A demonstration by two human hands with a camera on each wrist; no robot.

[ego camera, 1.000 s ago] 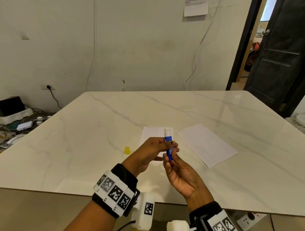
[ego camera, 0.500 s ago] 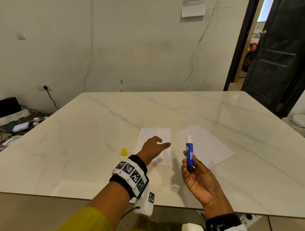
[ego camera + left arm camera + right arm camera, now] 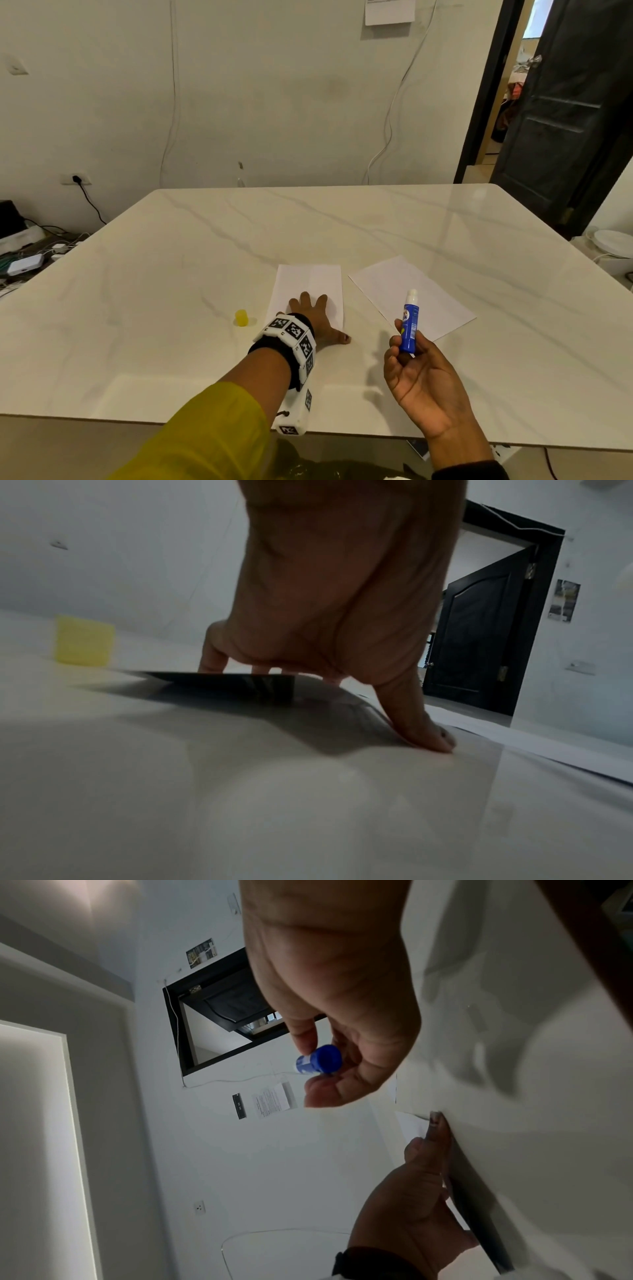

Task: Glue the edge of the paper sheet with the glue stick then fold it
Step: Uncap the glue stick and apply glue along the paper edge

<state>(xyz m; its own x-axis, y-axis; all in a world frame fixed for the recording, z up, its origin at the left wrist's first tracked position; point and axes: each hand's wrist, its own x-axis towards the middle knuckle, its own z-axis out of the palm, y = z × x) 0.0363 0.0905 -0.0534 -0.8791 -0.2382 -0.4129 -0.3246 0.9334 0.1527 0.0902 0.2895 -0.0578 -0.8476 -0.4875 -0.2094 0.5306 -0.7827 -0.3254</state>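
Observation:
A folded white paper sheet (image 3: 308, 284) lies on the marble table (image 3: 171, 274), in front of me. My left hand (image 3: 317, 317) lies flat on its near part with fingers spread and the thumb out on the table; the left wrist view shows the fingers (image 3: 411, 718) pressing down. To the right, above the table, my right hand (image 3: 409, 356) pinches an uncapped blue glue stick (image 3: 409, 323) upright, white tip on top. The right wrist view shows the glue stick's (image 3: 320, 1060) blue base between thumb and fingers. The yellow cap (image 3: 241, 317) stands left of the sheet.
A second white sheet (image 3: 411, 298) lies flat at an angle to the right of the folded one. The table's near edge runs just below my wrists. A dark door (image 3: 561, 113) stands open at the far right; cables and devices sit on the floor at the left.
My hands have parted. The left hand let go of the glue stick, reached forward and flattened onto the folded sheet. The right hand carried the stick to the right.

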